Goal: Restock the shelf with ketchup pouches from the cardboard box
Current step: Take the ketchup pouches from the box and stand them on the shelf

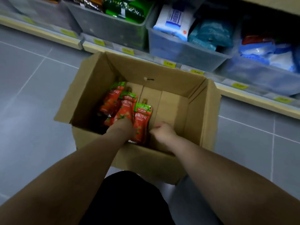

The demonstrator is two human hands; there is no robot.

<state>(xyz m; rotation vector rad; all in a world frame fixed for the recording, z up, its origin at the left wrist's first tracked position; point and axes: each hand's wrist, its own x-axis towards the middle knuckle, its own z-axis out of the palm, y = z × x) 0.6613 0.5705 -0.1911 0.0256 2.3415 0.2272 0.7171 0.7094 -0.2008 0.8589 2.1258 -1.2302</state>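
Observation:
An open cardboard box (199,114) stands on the grey tiled floor in front of a low shelf. Inside, at its left half, lie three red ketchup pouches (125,108) with green tops. My left hand (121,127) reaches into the box and rests on the lower ends of the pouches; its fingers are hidden, so its grip is unclear. My right hand (162,132) is inside the box just right of the pouches, fingers curled shut, with nothing visible in it. The right half of the box floor is bare cardboard.
The bottom shelf (243,93) with yellow price tags runs along the back. Clear plastic bins (186,51) on it hold green packets, white and blue bags. Grey tiled floor (32,95) lies left and right of the box. My dark clothing shows at the bottom.

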